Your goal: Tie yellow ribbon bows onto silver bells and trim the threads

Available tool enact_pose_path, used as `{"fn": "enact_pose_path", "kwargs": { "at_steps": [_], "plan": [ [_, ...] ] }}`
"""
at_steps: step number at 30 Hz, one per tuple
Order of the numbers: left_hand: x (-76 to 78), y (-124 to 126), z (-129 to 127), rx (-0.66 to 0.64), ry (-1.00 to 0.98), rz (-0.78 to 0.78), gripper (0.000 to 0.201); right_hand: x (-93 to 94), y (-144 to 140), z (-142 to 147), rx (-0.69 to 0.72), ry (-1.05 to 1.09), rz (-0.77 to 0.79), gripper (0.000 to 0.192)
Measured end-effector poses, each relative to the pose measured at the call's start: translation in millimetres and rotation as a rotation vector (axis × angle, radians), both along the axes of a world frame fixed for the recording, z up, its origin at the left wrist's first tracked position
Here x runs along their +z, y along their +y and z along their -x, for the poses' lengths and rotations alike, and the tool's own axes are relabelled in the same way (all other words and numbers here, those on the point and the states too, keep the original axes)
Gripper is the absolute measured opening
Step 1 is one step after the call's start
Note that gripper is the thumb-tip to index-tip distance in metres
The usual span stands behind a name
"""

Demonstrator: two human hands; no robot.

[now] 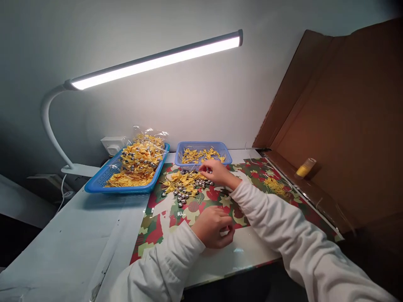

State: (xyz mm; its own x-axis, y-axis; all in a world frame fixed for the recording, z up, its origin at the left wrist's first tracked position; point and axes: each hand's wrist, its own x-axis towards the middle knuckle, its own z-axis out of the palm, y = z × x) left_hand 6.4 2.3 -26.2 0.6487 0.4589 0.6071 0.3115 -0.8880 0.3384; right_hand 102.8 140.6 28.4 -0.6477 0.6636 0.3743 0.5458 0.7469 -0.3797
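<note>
A: Head view: right hand (217,172) reaches out over the pile of yellow bows and silver beads (185,186) on the patterned mat (252,176), fingertips pinched; what they grip is too small to tell.

B: Left?

A: Left hand (214,226) curled loosely on the mat, nearer the body; contents not visible. Small blue basket (203,147) just behind the pile.

A plain pale wall (195,96) fills the upper frame. A white gooseneck desk lamp (157,61) stretches across the upper left, its lit bar casting cool light. A white wall socket (113,144) sits left of centre. Brown cardboard panels (346,117) lean at right. The white tabletop (78,226) spreads across the lower left.
</note>
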Motion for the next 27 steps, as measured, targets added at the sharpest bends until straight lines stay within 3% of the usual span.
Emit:
{"fn": "enact_pose_path", "kwargs": {
  "at_steps": [5,9,16,22,25,27],
  "plan": [
    [1.9,-3.8,-0.9,-0.020,-0.012,0.045,0.011,-30.2,-45.4,-13.2,0.054,-0.153,0.103,0.009],
    [2.2,-4.1,-1.0,-0.015,-0.010,0.063,0.012,-41.1,-59.1,-8.5,0.045,-0.217,0.132,0.009],
    [5.1,-2.3,1.1,-0.013,-0.005,0.053,0.014,-40.9,-65.5,-12.0,0.002,-0.187,0.205,0.010],
    [6.8,-4.6,0.7,-0.003,-0.027,0.024,0.017,-29.1,-64.1,-30.1,0.020,0.019,0.375,0.012],
    [7.0,-4.6,0.8,0.089,-0.089,0.013,0.019,-23.8,-58.8,-37.7,0.041,0.163,0.469,0.012],
    [7.8,-1.7,3.1,0.233,-0.184,0.006,0.012,-22.0,-55.6,-41.5,0.050,0.239,0.512,0.010]
  ]
}}
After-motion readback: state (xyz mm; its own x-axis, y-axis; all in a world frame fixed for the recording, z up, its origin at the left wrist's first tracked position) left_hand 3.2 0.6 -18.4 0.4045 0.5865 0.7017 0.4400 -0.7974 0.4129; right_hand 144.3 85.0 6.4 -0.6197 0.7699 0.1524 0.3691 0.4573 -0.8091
